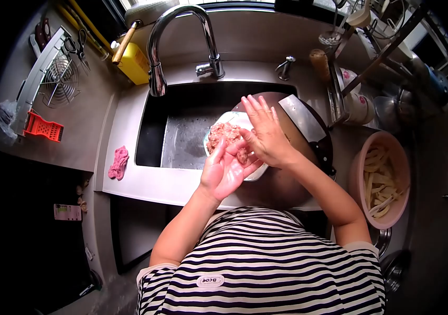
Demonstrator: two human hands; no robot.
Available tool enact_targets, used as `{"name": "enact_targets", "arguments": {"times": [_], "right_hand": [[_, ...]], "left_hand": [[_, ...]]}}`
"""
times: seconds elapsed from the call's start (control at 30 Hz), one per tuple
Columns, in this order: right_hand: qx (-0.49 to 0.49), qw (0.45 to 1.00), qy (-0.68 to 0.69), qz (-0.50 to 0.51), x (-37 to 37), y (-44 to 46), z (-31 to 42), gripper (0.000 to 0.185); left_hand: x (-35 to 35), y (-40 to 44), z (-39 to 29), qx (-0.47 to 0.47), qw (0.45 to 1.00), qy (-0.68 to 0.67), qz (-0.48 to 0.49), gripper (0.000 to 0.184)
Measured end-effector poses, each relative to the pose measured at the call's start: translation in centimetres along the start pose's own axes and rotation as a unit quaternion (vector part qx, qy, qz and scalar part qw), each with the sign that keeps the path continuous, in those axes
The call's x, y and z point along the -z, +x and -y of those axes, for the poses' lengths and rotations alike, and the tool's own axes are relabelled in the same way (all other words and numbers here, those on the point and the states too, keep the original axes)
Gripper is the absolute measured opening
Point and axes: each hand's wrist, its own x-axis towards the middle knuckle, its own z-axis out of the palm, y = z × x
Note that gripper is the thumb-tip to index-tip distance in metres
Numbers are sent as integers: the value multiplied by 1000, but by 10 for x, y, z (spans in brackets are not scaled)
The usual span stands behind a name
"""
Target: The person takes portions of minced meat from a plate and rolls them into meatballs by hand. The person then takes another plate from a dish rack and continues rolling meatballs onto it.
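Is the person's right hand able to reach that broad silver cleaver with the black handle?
Probably yes: the right hand is open, and the cleaver lies close beside it on the round brown board, with nothing visible in between.

Pink mince point(222, 131) in white bowl point(238, 119)

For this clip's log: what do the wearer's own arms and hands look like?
The left hand and right hand are ungloved, the forearms uncovered. Short sleeves, striped black and white, end in plain pale cuffs.
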Motion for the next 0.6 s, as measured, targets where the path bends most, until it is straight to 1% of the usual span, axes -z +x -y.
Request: {"name": "enact_targets", "arguments": {"times": [0.07, 0.1, 0.13, 0.23, 0.27, 0.3, 0.37, 0.4, 0.47, 0.5, 0.57, 0.6], "right_hand": [[-11, 989, 146, 16, 15, 1, -5, 64], [-24, 983, 179, 17, 22, 0, -7, 61], [-44, 972, 227, 38, 30, -2, -6, 60], [-99, 926, 345, 115, 34, -24, -14, 57], [-116, 907, 379, 143, 32, -32, -15, 55], [-167, 867, 439, 164, 31, -41, -12, 57], [-257, 805, 498, 194, 35, -51, 2, 60], [-304, 741, 567, 193, 29, -54, 0, 60], [-384, 591, 686, 180, 14, -55, -3, 62], [-390, 552, 721, 150, 8, -55, -1, 61], [-433, 483, 753, 112, -2, -49, 7, 58], [-425, 483, 760, 93, -6, -46, 10, 58]], "left_hand": [[19, 2, -4, 17, 999, 40, 2, 49], [27, 3, -5, 25, 998, 61, 4, 48], [3, 3, 1, -22, 987, 55, -147, 47], [25, 6, -6, 19, 999, -13, 24, 52], [13, 5, -4, -2, 998, 4, -67, 54], [14, 4, -5, -8, 998, 25, -58, 54], [15, 4, -4, -15, 997, 66, -42, 55], [14, 5, 0, -59, 984, 156, -65, 56], [6, 10, 12, -142, 926, 334, -104, 60], [2, 10, 15, -151, 890, 420, -87, 71], [-14, 7, 14, -168, 832, 526, -43, 77], [-18, 7, 13, -191, 823, 534, -46, 78]]}}
